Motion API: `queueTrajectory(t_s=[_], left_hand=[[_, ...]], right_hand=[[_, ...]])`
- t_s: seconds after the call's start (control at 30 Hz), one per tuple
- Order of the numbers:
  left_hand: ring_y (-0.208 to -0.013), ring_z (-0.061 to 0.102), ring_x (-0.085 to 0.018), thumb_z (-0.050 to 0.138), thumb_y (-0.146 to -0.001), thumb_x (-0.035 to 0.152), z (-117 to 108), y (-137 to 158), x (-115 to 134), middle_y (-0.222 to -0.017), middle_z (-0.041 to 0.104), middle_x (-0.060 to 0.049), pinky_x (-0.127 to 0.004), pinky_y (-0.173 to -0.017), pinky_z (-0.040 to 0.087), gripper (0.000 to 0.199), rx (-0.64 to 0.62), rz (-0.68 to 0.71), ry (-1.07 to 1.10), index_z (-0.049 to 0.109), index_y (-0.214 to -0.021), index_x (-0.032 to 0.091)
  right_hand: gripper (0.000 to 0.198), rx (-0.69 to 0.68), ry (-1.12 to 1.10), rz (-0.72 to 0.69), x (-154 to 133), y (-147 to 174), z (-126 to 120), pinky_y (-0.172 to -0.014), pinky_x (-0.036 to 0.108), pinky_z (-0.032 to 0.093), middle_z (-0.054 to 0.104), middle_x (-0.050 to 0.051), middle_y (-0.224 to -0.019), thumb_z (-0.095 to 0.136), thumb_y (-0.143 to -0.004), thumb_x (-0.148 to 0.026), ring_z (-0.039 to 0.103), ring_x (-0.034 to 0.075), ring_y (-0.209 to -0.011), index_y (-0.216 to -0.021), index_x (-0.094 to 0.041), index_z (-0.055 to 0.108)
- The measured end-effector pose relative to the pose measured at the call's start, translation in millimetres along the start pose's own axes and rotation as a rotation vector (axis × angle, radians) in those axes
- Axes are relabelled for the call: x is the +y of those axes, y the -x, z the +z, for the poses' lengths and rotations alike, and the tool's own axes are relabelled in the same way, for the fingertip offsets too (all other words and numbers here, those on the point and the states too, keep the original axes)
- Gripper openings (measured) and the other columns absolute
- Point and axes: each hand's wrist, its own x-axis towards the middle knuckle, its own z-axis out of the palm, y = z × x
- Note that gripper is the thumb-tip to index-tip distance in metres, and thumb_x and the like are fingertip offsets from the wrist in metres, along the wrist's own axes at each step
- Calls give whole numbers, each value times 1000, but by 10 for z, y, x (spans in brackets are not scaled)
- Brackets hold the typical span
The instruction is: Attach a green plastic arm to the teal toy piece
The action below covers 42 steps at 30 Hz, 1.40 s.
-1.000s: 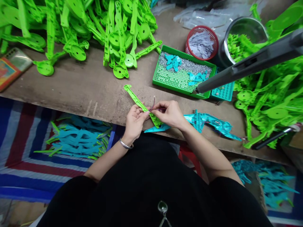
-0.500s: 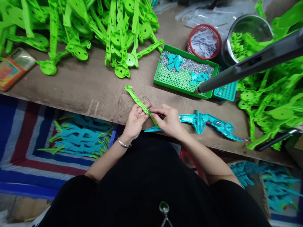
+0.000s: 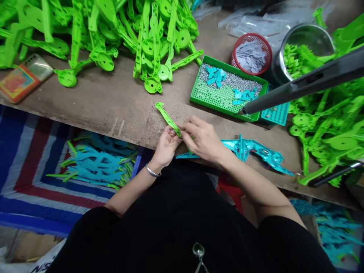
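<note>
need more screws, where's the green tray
In the head view the green tray sits on the workbench up right of the hands, just below the red basket.

A long bright-green plastic strip lies slanted at the desk's near edge, its lower end hidden; a thin wire, seemingly reddish, crosses it.

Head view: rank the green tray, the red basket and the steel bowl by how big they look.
1. Green tray, clearly the largest.
2. Steel bowl, partly hidden behind the grey bar, so its full extent is unsure.
3. Red basket, looks close to the bowl; I would not rank those two firmly.
</note>
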Motion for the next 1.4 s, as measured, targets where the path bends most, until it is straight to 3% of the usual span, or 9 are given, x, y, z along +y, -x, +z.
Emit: queueTrajectory(t_s=[0.17,0.4,0.5,0.63,0.87,1.03,1.17,1.3,1.4], left_hand=[[-118,65,-24,80,-73,29,30,-4,-2,-115,70,-7,-37,-101,54,43,52,12,72,55,-106,21],[-119,63,-18,73,-67,8,28,-16,153,-127,66,-5,-30,-100,51,56,74,-22,289,54,-117,24],[-110,66,-17,69,-73,12,13,-49,195,-116,70,-5,-30,-96,52,41,100,-38,323,57,-111,21],[-96,68,-15,70,-77,18,11,-86,185,-100,72,-2,-33,-93,55,31,115,-45,317,54,-104,20],[-88,68,-12,73,-76,17,15,-129,142,-96,71,2,-27,-80,57,36,153,-6,273,48,-101,23],[-82,70,-12,76,-78,25,25,-169,125,-90,70,3,-30,-81,59,37,162,-3,239,44,-97,23],[-79,70,-12,80,-76,31,34,-178,94,-87,70,4,-28,-79,58,42,171,20,244,44,-96,23],[-80,69,-13,82,-73,31,31,-193,34,-82,67,4,-24,-74,56,42,229,91,210,45,-92,22],[-96,69,-16,81,-72,26,28,-210,0,-94,69,1,-26,-81,56,39,251,135,182,50,-95,22]], right_hand=[[48,-125,-128,-76,-2,-334,24,-79,30,44,69,10,-100,51,-87,-12,61,19,-88,-135,-10,51],[26,-20,-302,28,158,-431,-84,-72,26,43,69,4,-83,54,-80,-10,59,13,-74,-101,-11,70],[19,-15,-351,64,222,-444,-111,-71,25,43,71,4,-81,56,-80,-10,60,13,-72,-90,-12,72],[17,-23,-335,61,250,-486,-79,-71,25,44,73,4,-83,60,-81,-12,62,12,-72,-87,-13,76],[14,-85,-355,25,261,-573,-39,-73,25,46,74,4,-79,67,-80,-19,64,13,-73,-84,-15,80],[26,-62,-418,60,261,-573,-112,-72,25,49,76,3,-84,59,-81,-14,67,14,-73,-102,-13,76],[32,7,-331,-7,153,-627,-142,-77,27,49,75,6,-95,53,-83,-9,67,15,-83,-110,-12,69],[29,-138,-58,-175,-8,-765,-24,-81,30,44,72,11,-103,51,-87,-9,62,19,-91,-112,-11,66],[28,-220,140,-208,-73,-848,60,-76,30,40,69,13,-99,45,-90,-9,57,20,-88,-111,-11,65]])
